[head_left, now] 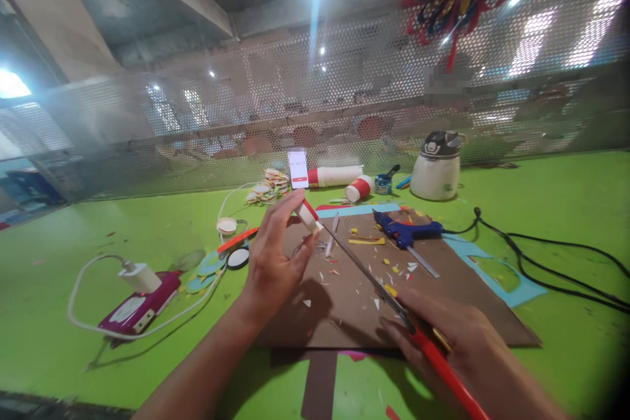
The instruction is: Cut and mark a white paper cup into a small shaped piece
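My left hand (278,259) is raised over the brown cardboard, its fingers closed on a cut paper cup piece (308,215) with a red band and white sides. In my right hand (450,335) are scissors (367,272) with long metal blades and a red handle. The blade tips reach a small white flap on the cup piece, at my left fingertips. Beneath both hands, the cardboard (354,315) is scattered with white, yellow and red paper scraps. Part of the scissor handle is hidden by my right hand.
A blue glue gun (408,231) lies on the cardboard, its black cable running right. Behind stand a phone (298,169), a glue jar (382,184) and a white kettle-like bottle (436,167). Paper cups (358,189) lie nearby. At left is a purple power strip (140,308) with a white cable.
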Available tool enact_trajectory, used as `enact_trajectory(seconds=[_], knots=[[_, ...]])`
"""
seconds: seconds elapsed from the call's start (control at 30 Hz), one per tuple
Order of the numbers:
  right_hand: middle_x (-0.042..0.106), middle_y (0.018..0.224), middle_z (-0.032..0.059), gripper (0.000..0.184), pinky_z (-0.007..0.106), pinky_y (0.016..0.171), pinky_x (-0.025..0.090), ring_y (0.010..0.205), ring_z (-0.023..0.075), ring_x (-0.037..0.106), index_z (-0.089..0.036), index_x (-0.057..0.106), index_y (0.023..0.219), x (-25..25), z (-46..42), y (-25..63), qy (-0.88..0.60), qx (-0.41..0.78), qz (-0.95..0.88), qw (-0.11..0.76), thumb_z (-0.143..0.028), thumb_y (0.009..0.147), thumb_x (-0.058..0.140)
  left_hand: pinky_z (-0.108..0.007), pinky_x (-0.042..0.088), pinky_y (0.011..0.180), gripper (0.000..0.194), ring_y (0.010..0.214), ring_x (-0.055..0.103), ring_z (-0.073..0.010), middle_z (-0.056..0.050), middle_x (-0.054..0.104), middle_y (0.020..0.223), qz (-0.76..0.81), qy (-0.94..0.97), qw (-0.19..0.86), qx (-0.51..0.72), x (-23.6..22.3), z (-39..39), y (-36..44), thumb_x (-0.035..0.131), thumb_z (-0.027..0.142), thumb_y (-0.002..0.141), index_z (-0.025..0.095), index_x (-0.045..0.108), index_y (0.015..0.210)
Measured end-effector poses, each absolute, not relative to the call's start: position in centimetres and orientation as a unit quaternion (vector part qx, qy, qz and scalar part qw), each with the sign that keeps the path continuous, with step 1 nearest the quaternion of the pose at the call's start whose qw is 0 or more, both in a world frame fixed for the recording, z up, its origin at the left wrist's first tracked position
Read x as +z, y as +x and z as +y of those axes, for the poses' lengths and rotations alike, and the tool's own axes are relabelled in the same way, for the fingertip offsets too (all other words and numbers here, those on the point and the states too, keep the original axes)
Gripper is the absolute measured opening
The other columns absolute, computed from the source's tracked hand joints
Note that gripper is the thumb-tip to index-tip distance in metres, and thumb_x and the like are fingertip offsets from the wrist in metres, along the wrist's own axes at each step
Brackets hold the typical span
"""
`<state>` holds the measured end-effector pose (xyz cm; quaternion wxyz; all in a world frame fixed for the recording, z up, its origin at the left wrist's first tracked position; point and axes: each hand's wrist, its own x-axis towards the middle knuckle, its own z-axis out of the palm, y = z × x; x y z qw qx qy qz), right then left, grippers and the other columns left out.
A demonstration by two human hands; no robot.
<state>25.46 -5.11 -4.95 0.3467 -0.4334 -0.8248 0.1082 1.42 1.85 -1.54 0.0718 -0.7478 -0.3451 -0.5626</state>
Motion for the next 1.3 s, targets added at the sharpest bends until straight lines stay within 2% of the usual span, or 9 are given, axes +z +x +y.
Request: enact_trajectory(seconds=[0.2, 0.33, 0.43, 0.57, 0.67, 0.9, 1.13, 1.23, 1.3], knots=[[0.069, 0.069, -0.0011, 0.014, 0.023, 0.052, 0.048, 0.055, 0.0145, 0.063, -0.023, 0.063, 0.090, -5.1, -5.1, 25.4, -0.424, 0.086, -0.829, 0.353, -0.020, 0.088, 0.050, -0.042, 0.054, 0.101, 0.056, 0.126, 0.052, -0.0240, -0.007, 0.053, 0.137, -0.344, -0.746, 0.072, -0.565, -1.5, 1.8, 1.5, 0.066, 0.013, 0.083, 0.027, 0.049, 0.135], [0.067, 0.065, -0.0018, 0.011, 0.022, 0.051, 0.047, 0.053, 0.0138, 0.061, -0.022, 0.061, 0.084, -5.0, -5.0, 25.3, -0.419, 0.070, -0.830, 0.361, -0.019, 0.086, 0.051, -0.040, 0.054, 0.098, 0.056, 0.123, 0.053, -0.0246, -0.009, 0.053, 0.135, -0.350, -0.740, 0.035, -0.573, -1.4, 1.6, 1.5, 0.066, 0.013, 0.082, 0.026, 0.051, 0.133], [0.064, 0.061, -0.0029, 0.011, 0.020, 0.048, 0.045, 0.050, 0.0122, 0.059, -0.022, 0.061, 0.082, -4.9, -4.8, 25.3, -0.408, 0.073, -0.831, 0.371, -0.019, 0.088, 0.052, -0.037, 0.057, 0.090, 0.055, 0.113, 0.059, -0.0236, -0.011, 0.055, 0.132, -0.355, -0.727, -0.071, -0.584, -1.2, 1.6, 1.6, 0.070, 0.019, 0.080, 0.023, 0.052, 0.132], [0.063, 0.058, -0.0028, 0.012, 0.019, 0.045, 0.044, 0.047, 0.0114, 0.057, -0.021, 0.060, 0.079, -5.1, -4.5, 25.4, -0.405, 0.062, -0.829, 0.380, -0.021, 0.088, 0.053, -0.034, 0.057, 0.083, 0.054, 0.092, 0.066, -0.0184, -0.011, 0.065, 0.119, -0.349, -0.672, -0.247, -0.605, -1.0, 1.6, 1.8, 0.071, 0.028, 0.081, 0.021, 0.053, 0.131], [0.064, 0.059, -0.0022, 0.012, 0.019, 0.046, 0.046, 0.048, 0.0123, 0.059, -0.020, 0.062, 0.083, -5.5, -4.5, 25.5, -0.408, 0.075, -0.829, 0.375, -0.023, 0.089, 0.053, -0.032, 0.056, 0.082, 0.052, 0.089, 0.065, -0.0165, -0.009, 0.068, 0.110, -0.332, -0.644, -0.308, -0.617, -0.9, 1.6, 2.0, 0.073, 0.029, 0.080, 0.021, 0.054, 0.128], [0.074, 0.077, 0.0046, 0.019, 0.024, 0.052, 0.048, 0.061, 0.0172, 0.067, -0.020, 0.067, 0.091, -5.8, -4.8, 25.2, -0.442, 0.098, -0.801, 0.392, -0.028, 0.091, 0.050, -0.029, 0.053, 0.082, 0.046, 0.084, 0.063, -0.0130, -0.004, 0.070, 0.096, -0.294, -0.638, -0.333, -0.629, -0.9, 1.6, 2.3, 0.074, 0.023, 0.079, 0.024, 0.061, 0.123], [0.074, 0.076, 0.0048, 0.021, 0.024, 0.050, 0.047, 0.058, 0.0170, 0.065, -0.019, 0.067, 0.084, -5.8, -4.8, 25.1, -0.451, 0.099, -0.797, 0.389, -0.030, 0.091, 0.051, -0.031, 0.051, 0.079, 0.048, 0.087, 0.060, -0.0153, -0.006, 0.067, 0.101, -0.328, -0.642, -0.329, -0.610, -0.7, 1.1, 2.1, 0.072, 0.029, 0.081, 0.026, 0.059, 0.127], [0.073, 0.073, 0.0040, 0.022, 0.024, 0.051, 0.047, 0.058, 0.0167, 0.065, -0.019, 0.068, 0.087, -5.7, -4.9, 25.1, -0.451, 0.099, -0.797, 0.388, -0.031, 0.091, 0.050, -0.028, 0.050, 0.075, 0.047, 0.083, 0.059, -0.0133, -0.005, 0.066, 0.106, -0.308, -0.639, -0.357, -0.608, -0.6, 1.1, 2.1, 0.071, 0.029, 0.081, 0.028, 0.060, 0.126], [0.071, 0.070, 0.0023, 0.021, 0.023, 0.051, 0.048, 0.056, 0.0157, 0.063, -0.019, 0.068, 0.088, -5.5, -4.8, 25.2, -0.448, 0.096, -0.799, 0.391, -0.030, 0.091, 0.050, -0.025, 0.048, 0.069, 0.044, 0.076, 0.057, -0.0113, -0.003, 0.066, 0.101, -0.289, -0.630, -0.382, -0.612, -0.5, 1.2, 2.0, 0.071, 0.029, 0.081, 0.029, 0.061, 0.124]])
